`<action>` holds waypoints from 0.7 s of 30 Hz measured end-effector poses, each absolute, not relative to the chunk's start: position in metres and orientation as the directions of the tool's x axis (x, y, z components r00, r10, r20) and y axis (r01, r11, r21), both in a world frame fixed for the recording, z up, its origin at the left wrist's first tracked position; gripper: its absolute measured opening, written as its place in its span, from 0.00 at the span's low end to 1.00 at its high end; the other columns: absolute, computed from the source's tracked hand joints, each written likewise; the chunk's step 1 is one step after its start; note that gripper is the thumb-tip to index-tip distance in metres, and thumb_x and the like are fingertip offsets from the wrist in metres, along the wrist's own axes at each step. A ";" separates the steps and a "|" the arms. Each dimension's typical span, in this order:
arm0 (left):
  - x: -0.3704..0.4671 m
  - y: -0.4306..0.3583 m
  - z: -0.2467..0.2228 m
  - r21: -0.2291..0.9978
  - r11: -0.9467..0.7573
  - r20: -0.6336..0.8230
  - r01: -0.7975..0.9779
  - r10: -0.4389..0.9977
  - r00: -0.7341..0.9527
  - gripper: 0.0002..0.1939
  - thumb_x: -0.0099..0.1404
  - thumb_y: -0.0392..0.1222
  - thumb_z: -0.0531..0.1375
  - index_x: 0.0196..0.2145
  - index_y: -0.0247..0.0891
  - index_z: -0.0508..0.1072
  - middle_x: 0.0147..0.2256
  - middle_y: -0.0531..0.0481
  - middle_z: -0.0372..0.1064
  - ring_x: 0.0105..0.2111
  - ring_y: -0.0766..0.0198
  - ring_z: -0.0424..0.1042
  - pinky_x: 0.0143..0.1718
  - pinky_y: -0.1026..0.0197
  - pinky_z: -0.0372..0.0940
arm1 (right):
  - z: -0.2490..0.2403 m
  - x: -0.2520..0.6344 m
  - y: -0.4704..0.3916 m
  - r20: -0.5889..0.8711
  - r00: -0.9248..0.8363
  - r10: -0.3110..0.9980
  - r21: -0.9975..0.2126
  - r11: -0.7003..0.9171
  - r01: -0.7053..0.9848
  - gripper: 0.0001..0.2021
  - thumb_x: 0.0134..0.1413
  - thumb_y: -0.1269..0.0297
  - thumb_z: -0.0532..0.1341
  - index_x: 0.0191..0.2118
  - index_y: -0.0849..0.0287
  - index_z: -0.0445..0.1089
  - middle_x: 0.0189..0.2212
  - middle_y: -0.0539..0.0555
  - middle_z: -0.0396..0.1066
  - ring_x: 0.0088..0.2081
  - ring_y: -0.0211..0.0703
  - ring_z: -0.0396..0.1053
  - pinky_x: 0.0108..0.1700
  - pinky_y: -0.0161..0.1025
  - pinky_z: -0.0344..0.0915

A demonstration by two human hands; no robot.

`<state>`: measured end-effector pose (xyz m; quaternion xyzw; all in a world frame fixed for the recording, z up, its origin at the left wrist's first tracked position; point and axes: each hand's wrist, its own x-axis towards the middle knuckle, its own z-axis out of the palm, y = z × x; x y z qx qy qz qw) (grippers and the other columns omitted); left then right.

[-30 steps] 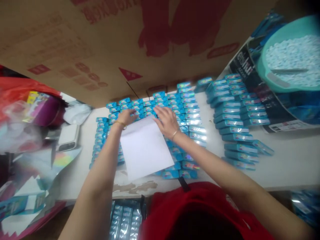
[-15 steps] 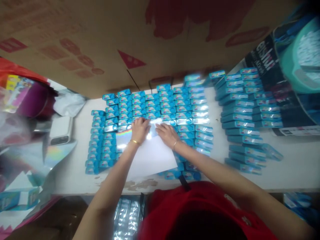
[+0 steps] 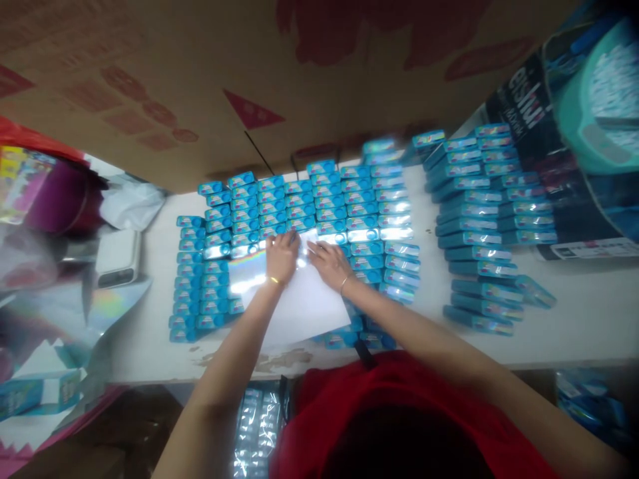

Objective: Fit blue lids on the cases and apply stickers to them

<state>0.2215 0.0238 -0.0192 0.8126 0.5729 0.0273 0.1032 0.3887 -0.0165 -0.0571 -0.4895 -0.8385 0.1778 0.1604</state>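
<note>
A white sheet lies across rows of small blue boxes, close in front of my body. Its left part is glossy, with a rainbow sheen. My left hand is at the sheet's far edge, its fingers bent and pressed together there; the fingertips are blurred. Resting on the same edge just to the right, my right hand has its fingers stretched out and slightly apart. A narrow gap with a bright glare on the sheet separates the two hands.
More blue boxes stand in columns at the right. Behind is a large cardboard carton. A teal container with small white pieces sits far right. At left are a white device and shiny wrapping. The white table's front edge runs near my body.
The whole view has shifted slightly. Both hands stay at the sheet's far edge, with the left hand's fingers drawn a little closer together.
</note>
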 end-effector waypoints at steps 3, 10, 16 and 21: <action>0.225 0.016 -0.017 0.238 -0.319 -0.038 0.917 0.941 0.337 0.14 0.68 0.36 0.49 0.44 0.42 0.72 0.56 0.41 0.65 0.52 0.50 0.63 0.53 0.45 0.48 | -0.055 0.389 -0.016 0.088 -0.470 0.878 -0.465 0.454 0.760 0.18 0.63 0.75 0.50 0.54 0.59 0.69 0.61 0.55 0.63 0.59 0.53 0.57 0.56 0.52 0.57; 0.237 -0.034 0.034 0.636 -0.028 0.134 0.772 0.988 -0.075 0.05 0.64 0.43 0.57 0.33 0.40 0.66 0.34 0.48 0.70 0.38 0.59 0.69 0.48 0.53 0.58 | -0.038 0.395 -0.013 0.074 -0.412 0.908 -0.645 0.359 0.675 0.18 0.62 0.72 0.51 0.54 0.59 0.68 0.59 0.59 0.64 0.59 0.50 0.57 0.59 0.51 0.54; 0.269 -0.097 0.082 0.983 0.148 -0.093 0.113 0.915 -0.392 0.13 0.56 0.45 0.65 0.33 0.40 0.65 0.29 0.54 0.67 0.32 0.66 0.71 0.39 0.61 0.65 | 0.017 0.420 -0.075 -0.109 -0.051 0.993 -0.976 -0.097 0.194 0.25 0.65 0.48 0.45 0.47 0.60 0.71 0.43 0.58 0.73 0.47 0.46 0.69 0.50 0.44 0.64; 0.315 -0.153 0.079 0.953 0.286 -0.302 -0.098 0.910 -0.283 0.12 0.54 0.43 0.66 0.32 0.38 0.67 0.28 0.54 0.69 0.31 0.66 0.72 0.38 0.62 0.66 | 0.046 0.462 -0.160 -0.333 -0.084 0.939 -0.942 -0.335 -0.009 0.18 0.52 0.45 0.60 0.31 0.58 0.68 0.26 0.50 0.69 0.31 0.40 0.67 0.37 0.37 0.66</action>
